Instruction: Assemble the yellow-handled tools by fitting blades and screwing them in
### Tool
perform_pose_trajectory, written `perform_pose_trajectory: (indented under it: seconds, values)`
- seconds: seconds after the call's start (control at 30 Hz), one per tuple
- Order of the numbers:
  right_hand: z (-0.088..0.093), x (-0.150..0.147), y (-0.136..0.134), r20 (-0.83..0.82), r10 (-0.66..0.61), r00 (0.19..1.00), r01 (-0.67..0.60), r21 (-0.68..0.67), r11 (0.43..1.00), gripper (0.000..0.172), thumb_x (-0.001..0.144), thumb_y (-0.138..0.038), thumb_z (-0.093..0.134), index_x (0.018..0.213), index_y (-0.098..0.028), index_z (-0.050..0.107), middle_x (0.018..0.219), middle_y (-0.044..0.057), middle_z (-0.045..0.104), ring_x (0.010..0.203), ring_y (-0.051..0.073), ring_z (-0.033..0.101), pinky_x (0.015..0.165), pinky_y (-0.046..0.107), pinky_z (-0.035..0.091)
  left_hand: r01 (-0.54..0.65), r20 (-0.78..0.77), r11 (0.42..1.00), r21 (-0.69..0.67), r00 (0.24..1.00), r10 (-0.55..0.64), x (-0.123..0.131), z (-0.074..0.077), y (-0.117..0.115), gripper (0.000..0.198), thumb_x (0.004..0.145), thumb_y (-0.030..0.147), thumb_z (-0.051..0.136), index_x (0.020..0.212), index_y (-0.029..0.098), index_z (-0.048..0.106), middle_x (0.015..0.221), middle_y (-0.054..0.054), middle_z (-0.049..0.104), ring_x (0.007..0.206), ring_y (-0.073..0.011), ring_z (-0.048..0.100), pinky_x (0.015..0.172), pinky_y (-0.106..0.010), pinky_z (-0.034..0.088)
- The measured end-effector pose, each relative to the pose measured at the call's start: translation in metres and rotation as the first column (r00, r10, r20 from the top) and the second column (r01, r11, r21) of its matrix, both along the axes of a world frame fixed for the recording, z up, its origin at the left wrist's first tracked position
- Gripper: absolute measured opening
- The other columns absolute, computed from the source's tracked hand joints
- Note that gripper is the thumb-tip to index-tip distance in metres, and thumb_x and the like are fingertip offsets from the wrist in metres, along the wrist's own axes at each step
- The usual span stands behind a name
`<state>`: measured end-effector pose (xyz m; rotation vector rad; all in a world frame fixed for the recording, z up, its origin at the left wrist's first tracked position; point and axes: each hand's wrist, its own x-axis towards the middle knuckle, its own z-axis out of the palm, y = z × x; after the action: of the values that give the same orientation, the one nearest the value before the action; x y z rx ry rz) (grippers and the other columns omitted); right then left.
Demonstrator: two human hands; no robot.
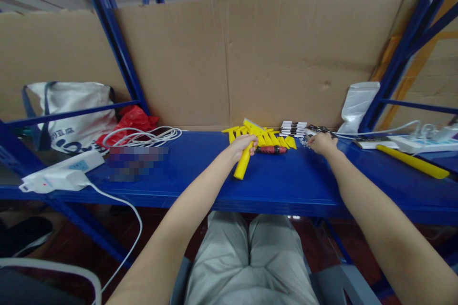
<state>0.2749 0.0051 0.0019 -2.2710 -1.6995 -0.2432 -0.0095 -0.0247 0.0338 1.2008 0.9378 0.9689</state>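
Observation:
My left hand [244,147] is wrapped round the thick handle of a yellow scraper [242,166], whose wide flat head points up and away from me. Beyond it lies a row of similar yellow scraper pieces [264,139], partly hidden by the hand. A red and black screwdriver [272,150] rests just right of my left hand. My right hand [322,144] reaches down with fingers drawn together at a small heap of tiny metal parts [304,142], perhaps screws. What it pinches, if anything, is too small to make out. White and black small packs [293,129] are stacked behind the heap.
Cardboard [279,57] walls the back of the blue shelf [200,171]. Coiled white cable [157,136], a red bag [134,121] and a power strip [67,169] lie left. At right are a yellow strip [411,161], another power strip [425,144] and a white pouch [358,105].

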Motion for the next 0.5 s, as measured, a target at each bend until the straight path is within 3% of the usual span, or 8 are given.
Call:
perform_pose_trajectory:
  seconds: [0.27,0.5]
  values:
    - [0.0006,-0.0014,-0.0007,0.035,0.009,0.999,-0.007,-0.037,0.999,0.027,0.081,-0.021,0.049,0.095,-0.02,0.073,0.121,0.016,0.06,0.122,0.036,0.043,0.097,0.06,0.035,0.091,-0.039,0.996,-0.017,0.995,-0.092,0.0006,-0.0021,-0.002,0.023,0.083,0.005,0.041,0.065,0.019,0.04,0.043,0.008,0.043,0.03,-0.0035,0.033,0.033,-0.015,0.024]
    - [-0.0034,0.0003,0.0074,0.015,-0.014,1.0,0.014,-0.029,0.999,0.035,0.08,-0.02,0.048,0.109,-0.018,0.068,0.121,0.02,0.06,0.121,0.036,0.044,0.096,0.061,0.035,0.103,-0.041,0.994,-0.032,0.994,-0.105,0.0007,-0.0014,-0.0023,0.023,0.082,0.005,0.042,0.064,0.019,0.04,0.042,0.008,0.042,0.029,-0.0033,0.032,0.032,-0.015,0.024]
